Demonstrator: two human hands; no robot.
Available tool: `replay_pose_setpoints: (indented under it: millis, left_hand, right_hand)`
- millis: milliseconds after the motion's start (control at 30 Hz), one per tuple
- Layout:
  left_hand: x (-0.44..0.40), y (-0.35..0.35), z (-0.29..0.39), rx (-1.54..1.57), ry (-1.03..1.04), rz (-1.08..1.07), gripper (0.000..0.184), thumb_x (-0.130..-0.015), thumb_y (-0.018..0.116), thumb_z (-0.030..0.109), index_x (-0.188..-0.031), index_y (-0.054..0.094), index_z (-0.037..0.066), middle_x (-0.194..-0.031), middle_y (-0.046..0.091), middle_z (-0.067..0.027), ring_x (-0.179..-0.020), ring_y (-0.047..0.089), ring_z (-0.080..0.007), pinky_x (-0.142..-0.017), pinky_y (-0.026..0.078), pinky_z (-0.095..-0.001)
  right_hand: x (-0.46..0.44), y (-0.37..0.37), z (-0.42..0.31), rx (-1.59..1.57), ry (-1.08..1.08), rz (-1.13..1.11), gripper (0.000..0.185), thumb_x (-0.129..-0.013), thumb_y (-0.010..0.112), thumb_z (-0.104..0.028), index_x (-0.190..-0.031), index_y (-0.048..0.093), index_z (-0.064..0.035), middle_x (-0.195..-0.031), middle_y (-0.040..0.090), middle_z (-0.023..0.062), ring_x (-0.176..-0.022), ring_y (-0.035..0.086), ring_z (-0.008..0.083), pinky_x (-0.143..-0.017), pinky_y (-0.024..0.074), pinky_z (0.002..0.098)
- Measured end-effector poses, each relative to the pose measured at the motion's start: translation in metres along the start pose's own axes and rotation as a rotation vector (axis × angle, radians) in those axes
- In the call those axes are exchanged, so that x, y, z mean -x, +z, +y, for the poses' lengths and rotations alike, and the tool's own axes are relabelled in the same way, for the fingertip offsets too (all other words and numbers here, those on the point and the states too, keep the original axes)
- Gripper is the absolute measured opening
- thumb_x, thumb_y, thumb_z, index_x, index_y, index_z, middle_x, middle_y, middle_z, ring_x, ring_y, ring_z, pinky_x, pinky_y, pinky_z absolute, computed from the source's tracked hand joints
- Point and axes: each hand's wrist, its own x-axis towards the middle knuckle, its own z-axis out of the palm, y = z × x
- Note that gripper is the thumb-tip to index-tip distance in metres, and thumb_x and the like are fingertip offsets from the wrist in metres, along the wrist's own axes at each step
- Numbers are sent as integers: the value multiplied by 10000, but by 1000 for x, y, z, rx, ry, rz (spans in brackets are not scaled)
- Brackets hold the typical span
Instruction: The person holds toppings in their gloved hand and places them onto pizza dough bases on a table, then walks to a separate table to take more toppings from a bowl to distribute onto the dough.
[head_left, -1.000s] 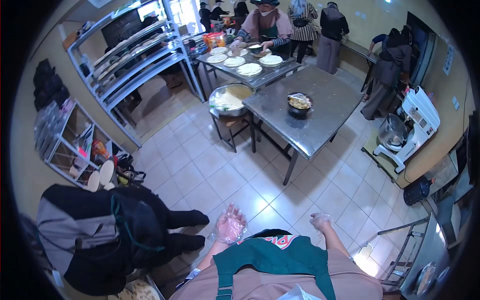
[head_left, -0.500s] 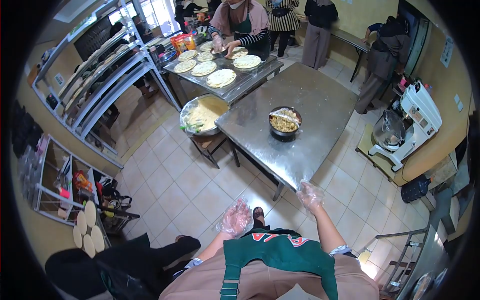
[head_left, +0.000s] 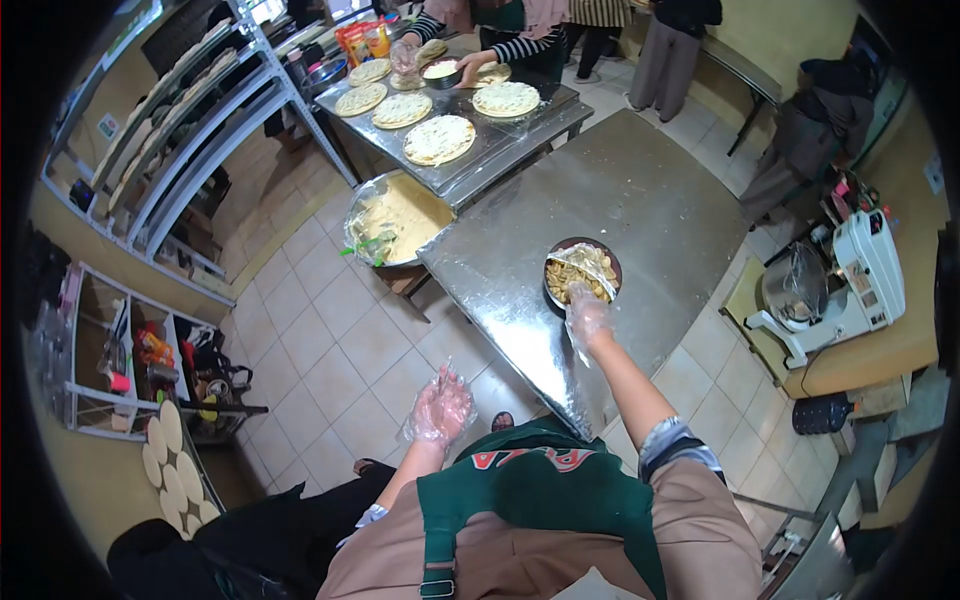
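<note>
My right hand (head_left: 590, 322), in a clear plastic glove, reaches over the metal table to the near rim of a dark bowl (head_left: 549, 292). Its fingertips meet the chunky brownish filling (head_left: 580, 268) there; whether they grip anything is unclear. Clear plastic film (head_left: 596, 284) lies across part of the filling. My left hand (head_left: 442, 408), also gloved in clear plastic, is held palm up above the floor in front of my green apron (head_left: 555, 510). Its fingers are loosely apart and nothing is in it.
The metal table (head_left: 650, 200) holds the bowl. A large basin of pale mixture (head_left: 405, 220) stands at its left corner. Beyond, a person works at another table with several topped flat rounds (head_left: 440, 140). A white mixer (head_left: 850, 290) stands right, a person in black lower left.
My right hand has moved from the table's near corner forward to the bowl. My left hand stays low and free. The view has shifted, and I am closer to the table.
</note>
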Motion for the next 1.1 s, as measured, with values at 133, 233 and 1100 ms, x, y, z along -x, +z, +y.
replay_pose_setpoints:
  millis: [133,233,1100]
  left_hand:
    - [19,-15,-24,62,79,90,274,-825,420,260,-1064,522,175,-924,556,11,-844,522,-182,-737,429,-345]
    - [31,-22,-51,73,171,203,281,-824,418,280,-1073,517,193,-979,530,23,-873,506,-170,-740,422,-341]
    - [-125,123,-169,-368,154,211,399,-853,363,289,-1215,355,121,-1240,371,-30,-1171,311,-203,-935,285,-309]
  right_hand:
    - [-42,-21,-15,166,-99,-107,510,-791,432,-209,-1269,291,-100,-1328,249,136,-1200,283,295,-991,260,345]
    - [-61,-35,-23,189,-100,-324,569,-783,451,-232,-1298,240,-116,-1345,218,125,-1228,241,283,-1005,239,349]
    - [-36,-61,53,-1167,130,-739,288,-696,550,7,-963,542,-100,-845,567,22,-788,535,108,-668,452,212]
